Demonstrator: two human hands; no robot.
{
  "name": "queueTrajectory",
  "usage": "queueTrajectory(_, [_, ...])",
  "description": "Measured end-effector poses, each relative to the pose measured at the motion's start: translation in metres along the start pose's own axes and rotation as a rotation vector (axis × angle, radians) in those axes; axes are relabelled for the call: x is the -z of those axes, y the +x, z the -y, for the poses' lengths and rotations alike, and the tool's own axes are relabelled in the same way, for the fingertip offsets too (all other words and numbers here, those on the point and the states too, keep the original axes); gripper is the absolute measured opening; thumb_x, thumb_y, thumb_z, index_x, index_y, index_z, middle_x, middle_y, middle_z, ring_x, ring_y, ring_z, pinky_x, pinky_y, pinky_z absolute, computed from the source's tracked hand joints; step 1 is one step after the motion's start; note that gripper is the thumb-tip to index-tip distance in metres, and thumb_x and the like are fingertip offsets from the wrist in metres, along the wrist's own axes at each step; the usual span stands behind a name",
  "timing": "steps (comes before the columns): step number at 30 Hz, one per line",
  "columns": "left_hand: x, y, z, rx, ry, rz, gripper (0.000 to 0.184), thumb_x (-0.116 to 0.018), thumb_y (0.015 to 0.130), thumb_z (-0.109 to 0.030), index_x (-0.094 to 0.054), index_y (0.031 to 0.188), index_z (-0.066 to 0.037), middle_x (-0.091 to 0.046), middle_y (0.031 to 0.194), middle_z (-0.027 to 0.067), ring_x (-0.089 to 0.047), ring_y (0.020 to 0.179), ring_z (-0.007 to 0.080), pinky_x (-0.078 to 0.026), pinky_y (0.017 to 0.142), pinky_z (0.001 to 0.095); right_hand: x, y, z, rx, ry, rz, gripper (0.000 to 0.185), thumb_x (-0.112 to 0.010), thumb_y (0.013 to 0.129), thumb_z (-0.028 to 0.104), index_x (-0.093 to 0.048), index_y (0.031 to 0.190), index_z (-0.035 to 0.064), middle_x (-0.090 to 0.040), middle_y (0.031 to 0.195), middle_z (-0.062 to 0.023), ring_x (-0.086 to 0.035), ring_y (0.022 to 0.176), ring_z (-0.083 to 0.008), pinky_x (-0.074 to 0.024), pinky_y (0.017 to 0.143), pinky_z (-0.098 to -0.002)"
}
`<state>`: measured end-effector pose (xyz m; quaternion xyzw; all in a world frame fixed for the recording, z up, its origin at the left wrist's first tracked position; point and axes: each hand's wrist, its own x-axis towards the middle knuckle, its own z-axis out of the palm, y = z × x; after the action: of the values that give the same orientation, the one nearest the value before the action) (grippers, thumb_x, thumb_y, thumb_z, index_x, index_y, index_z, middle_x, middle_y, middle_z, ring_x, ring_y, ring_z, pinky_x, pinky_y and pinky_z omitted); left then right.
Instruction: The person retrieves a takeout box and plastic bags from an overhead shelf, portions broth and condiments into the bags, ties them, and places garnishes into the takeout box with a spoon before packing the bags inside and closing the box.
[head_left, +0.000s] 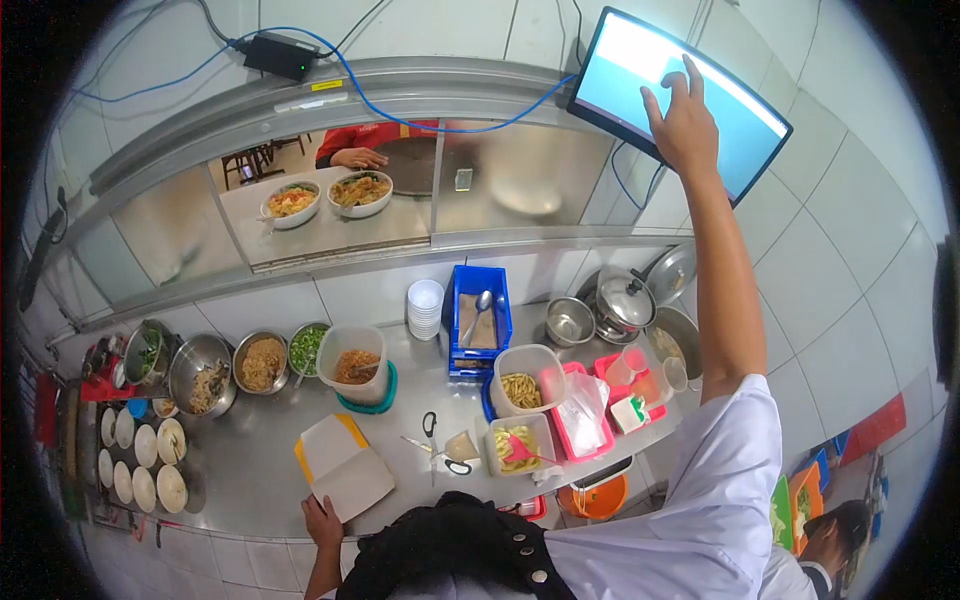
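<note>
My right hand [684, 125] is raised at the wall-mounted screen [620, 80], in front of its lit surface, with fingers apart and nothing held. Down at the counter's front edge, my left hand [322, 522] grips the lower corner of an opened paper packet [352, 484], which is pale brown inside with a yellow and white edge. Its fingers are partly hidden by the paper. To the right of the packet lie black-handled scissors [430, 424] on the steel counter.
Bowls [262, 362] of ingredients line the wall side; small white dishes [144, 490] stand left. A blue bin [479, 310], tubs [528, 380] and pots [625, 298] stand right. Beyond the hatch are two filled bowls [360, 194] and another person's hand [360, 158]. Another person [838, 530] is lower right.
</note>
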<state>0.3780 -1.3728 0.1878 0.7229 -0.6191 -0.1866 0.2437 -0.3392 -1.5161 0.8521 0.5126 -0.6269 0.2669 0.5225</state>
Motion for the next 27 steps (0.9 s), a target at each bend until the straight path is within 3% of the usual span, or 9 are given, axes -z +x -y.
queueTrajectory(14, [-0.001,-0.001,-0.003,0.005,-0.009,-0.035,0.036,-0.057,0.11,-0.03,-0.058,0.126,0.002,-0.056,0.117,0.0225,-0.063,0.106,0.0458,-0.051,0.09,0.0541,-0.011,0.005,0.008,-0.036,-0.033,-0.009,0.041,-0.068,0.103,0.041,-0.056,0.123,0.008,-0.04,0.165,-0.027,-0.078,0.088,-0.0427,-0.0637,0.066,-0.0478])
queueTrajectory(23, [0.003,-0.002,-0.01,0.004,-0.058,-0.052,0.035,-0.057,0.11,-0.029,-0.059,0.125,0.003,-0.057,0.119,0.0221,-0.063,0.107,0.0455,-0.052,0.091,0.0527,-0.007,0.006,0.013,-0.085,0.02,0.024,0.041,-0.067,0.104,0.043,-0.057,0.123,0.0082,-0.038,0.165,-0.0271,-0.077,0.093,-0.0459,-0.0639,0.073,-0.0526])
queueTrajectory(26, [0.001,0.0,-0.007,-0.005,-0.038,-0.056,0.034,-0.057,0.11,-0.029,-0.06,0.123,0.003,-0.057,0.117,0.0227,-0.063,0.106,0.0461,-0.052,0.091,0.0535,0.024,-0.009,0.042,-0.031,0.129,-0.072,0.04,-0.068,0.104,0.04,-0.058,0.123,0.0067,-0.048,0.158,-0.0237,-0.075,0.092,-0.044,-0.0614,0.078,-0.0519])
queueTrajectory(27, [-0.002,-0.001,-0.005,-0.021,-0.05,-0.093,0.034,-0.057,0.11,-0.028,-0.06,0.123,0.003,-0.058,0.117,0.0232,-0.063,0.106,0.0465,-0.052,0.091,0.0537,0.037,-0.024,0.056,-0.039,0.229,-0.004,0.038,-0.069,0.104,0.037,-0.06,0.121,0.0049,-0.056,0.147,-0.0232,-0.074,0.091,-0.0433,-0.0595,0.081,-0.0511])
